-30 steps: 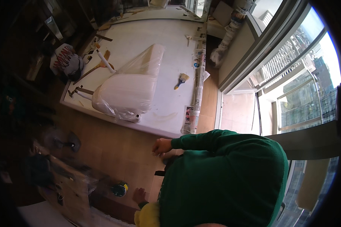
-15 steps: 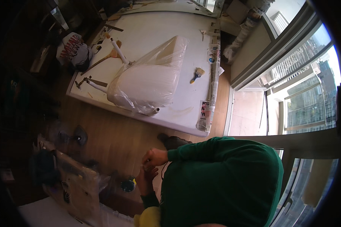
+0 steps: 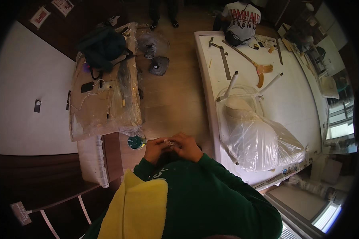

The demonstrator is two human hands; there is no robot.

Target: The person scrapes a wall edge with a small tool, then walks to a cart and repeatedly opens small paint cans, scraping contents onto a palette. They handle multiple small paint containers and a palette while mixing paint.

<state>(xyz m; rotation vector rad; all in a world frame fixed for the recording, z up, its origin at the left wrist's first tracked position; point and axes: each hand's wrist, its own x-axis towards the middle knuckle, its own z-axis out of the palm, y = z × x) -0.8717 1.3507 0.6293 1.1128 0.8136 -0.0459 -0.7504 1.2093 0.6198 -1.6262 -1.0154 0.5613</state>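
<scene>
In front of my chest, my left hand (image 3: pixel 154 149) and my right hand (image 3: pixel 188 147) meet with the fingers bent and pinched together. Something small and pale seems to sit between the fingertips, too small to make out. Just beyond my left hand, a round green tub (image 3: pixel 136 142) stands on the floor. A yellow towel (image 3: pixel 141 203) hangs over my left shoulder, on top of my green sleeve and top.
A white table (image 3: pixel 299 91) on the right bears a plastic-wrapped chair (image 3: pixel 249 131) and a straw broom (image 3: pixel 263 69). At left, a plastic-covered surface (image 3: pixel 103 107) holds a dark backpack (image 3: pixel 103 47) and a phone (image 3: pixel 87 87). Another person (image 3: pixel 243 20) sits beyond the table.
My view has swung left, so the white table now lies at my right and the plastic-covered surface shows fully. My hands stay together, now both in front of my chest.
</scene>
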